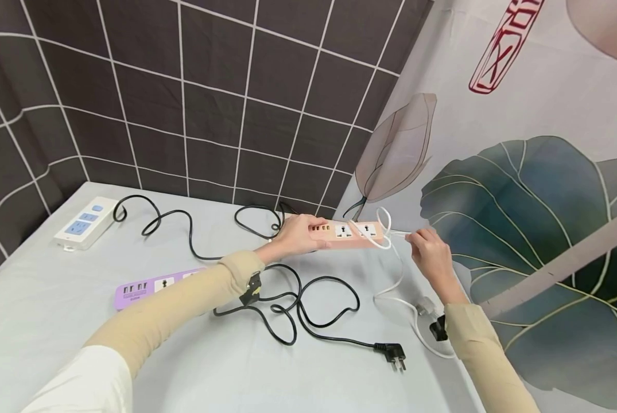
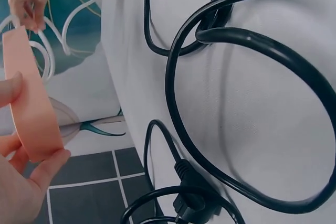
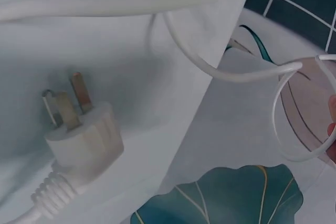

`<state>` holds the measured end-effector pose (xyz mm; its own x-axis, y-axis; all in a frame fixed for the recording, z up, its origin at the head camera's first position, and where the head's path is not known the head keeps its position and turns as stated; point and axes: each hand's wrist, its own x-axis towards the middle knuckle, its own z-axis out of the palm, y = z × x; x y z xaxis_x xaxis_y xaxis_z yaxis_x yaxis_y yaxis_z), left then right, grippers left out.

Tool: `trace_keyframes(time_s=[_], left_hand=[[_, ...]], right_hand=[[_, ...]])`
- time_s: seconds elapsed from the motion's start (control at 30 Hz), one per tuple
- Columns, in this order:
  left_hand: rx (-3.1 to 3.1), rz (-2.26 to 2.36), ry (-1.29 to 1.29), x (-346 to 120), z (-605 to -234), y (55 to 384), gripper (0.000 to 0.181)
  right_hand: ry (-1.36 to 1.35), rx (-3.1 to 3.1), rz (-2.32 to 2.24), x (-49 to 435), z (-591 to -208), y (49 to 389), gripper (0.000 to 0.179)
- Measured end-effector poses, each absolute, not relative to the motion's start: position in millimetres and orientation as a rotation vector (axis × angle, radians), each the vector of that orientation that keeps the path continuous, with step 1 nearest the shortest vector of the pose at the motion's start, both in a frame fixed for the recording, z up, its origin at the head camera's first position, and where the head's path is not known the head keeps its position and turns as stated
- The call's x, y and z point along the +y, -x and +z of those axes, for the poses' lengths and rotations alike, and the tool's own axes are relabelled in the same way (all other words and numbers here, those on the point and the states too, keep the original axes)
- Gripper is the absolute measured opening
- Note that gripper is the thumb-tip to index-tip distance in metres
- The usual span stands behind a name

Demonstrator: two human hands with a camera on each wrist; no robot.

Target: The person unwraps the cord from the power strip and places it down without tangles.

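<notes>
My left hand (image 1: 294, 235) grips one end of a peach-coloured power strip (image 1: 331, 234), lifted above the table, its sockets and USB ports facing me. In the left wrist view, the fingers and thumb hold the strip (image 2: 34, 98) by its edges. A white cord (image 1: 385, 226) loops around the strip's other end. My right hand (image 1: 432, 255) pinches the white cord just right of that end. From there the cord drops to the table, where its white three-pin plug (image 3: 86, 135) lies. Only a bit of the right hand's fingers shows at the right wrist view's edge.
A purple power strip (image 1: 148, 289) lies partly behind my left forearm. At the far left corner sits a white power strip (image 1: 88, 221) with blue sockets. Tangled black cords (image 1: 300, 298) spread across the middle, ending in a black plug (image 1: 391, 353). Patterned cloths hang behind and right.
</notes>
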<state>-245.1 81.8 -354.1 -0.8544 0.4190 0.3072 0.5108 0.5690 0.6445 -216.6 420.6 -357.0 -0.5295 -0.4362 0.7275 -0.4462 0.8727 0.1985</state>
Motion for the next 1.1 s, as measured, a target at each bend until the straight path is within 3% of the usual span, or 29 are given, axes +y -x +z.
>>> trace_keyframes(time_s=[0.27, 0.63, 1.1], left_hand=[[-2.708, -0.952, 0.907, 90.7, -356.4, 248.8, 0.06], [-2.781, -0.834, 0.779, 102.9, -364.9, 255.8, 0.054], [-2.813, -0.751, 0.62, 118.3, -391.7, 269.3, 0.022]], right_hand=[[-0.462, -2.244, 0.013, 440.2, -339.2, 215.2, 0.015], [-0.235, -2.312, -0.01, 474.9, -332.6, 198.1, 0.012], [-0.153, -2.344, -0.006, 511.9, -363.3, 193.6, 0.005]])
